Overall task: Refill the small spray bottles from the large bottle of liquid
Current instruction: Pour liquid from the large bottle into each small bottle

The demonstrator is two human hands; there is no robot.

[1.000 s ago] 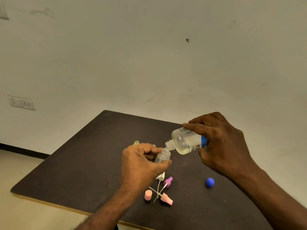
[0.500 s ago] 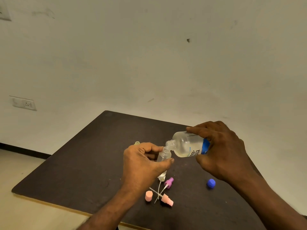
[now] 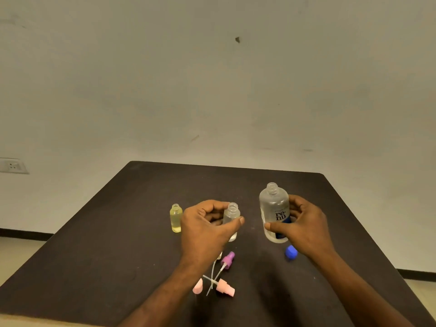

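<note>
- Standing upright on the dark table, the large bottle is uncapped; clear liquid fills only its lower part.
- The right hand grips it, thumb across the label, fingers curled behind.
- The left hand pinches a small clear bottle between thumb and fingers; neck open, upright, contents clear, level hard to tell.
- A second small bottle stands left of that hand, apart from it, uncapped, nearly full of yellowish liquid.
- A blue cap lies just in front of the large bottle.
- A purple sprayer, pink sprayer and pink cap lie near the front edge, dip tubes crossing.
</note>
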